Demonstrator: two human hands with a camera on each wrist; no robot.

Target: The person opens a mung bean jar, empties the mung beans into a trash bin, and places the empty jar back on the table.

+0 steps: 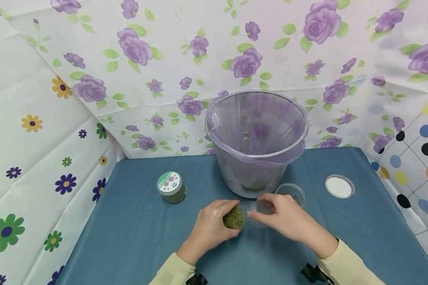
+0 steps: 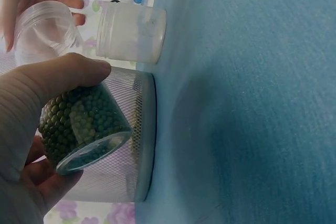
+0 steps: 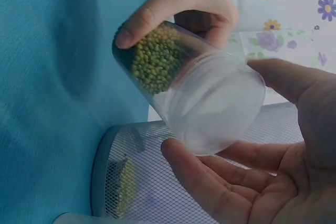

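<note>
A clear jar of green beans (image 3: 157, 59) is tilted on its side above the table, in front of the bin. My left hand (image 1: 214, 225) grips its bean-filled base, thumb on one side and fingers on the other. The beans lie toward that base; the mouth end (image 3: 218, 106) faces right. My right hand (image 1: 285, 217) holds this mouth end, thumb and fingertips on opposite sides of the rim. I cannot tell whether a clear lid covers it. Just beyond the right hand stands a clear open jar (image 2: 131, 32), partly hidden in the head view.
A mesh bin (image 1: 249, 174) with a purple bag liner stands at the back middle. Left of it is a lidded jar (image 1: 171, 188) with a printed label and dark contents. A white-centred round lid (image 1: 339, 187) lies at the right. Patterned cloth hangs behind the blue table (image 1: 135, 245).
</note>
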